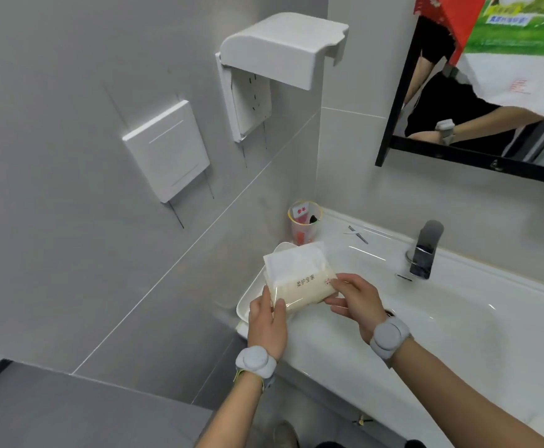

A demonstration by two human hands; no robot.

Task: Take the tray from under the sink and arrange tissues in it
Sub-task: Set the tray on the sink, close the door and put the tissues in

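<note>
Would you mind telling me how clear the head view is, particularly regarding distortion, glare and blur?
Head view: wide-angle bending bows the wall tile lines; soft, even light; small glare streaks on the sink; tissue pack print readable; overall slightly soft.

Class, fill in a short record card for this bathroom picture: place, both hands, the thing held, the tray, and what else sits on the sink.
place: white sink in a grey-tiled corner
left hand: grips the near end of the tissue pack
right hand: holds the pack's right side
tissue pack: clear wrap, printed label, held above the tray
tray: white, on the sink's left edge
cup: clear, yellow rim, behind the tray
faucet: at the back of the basin
</note>
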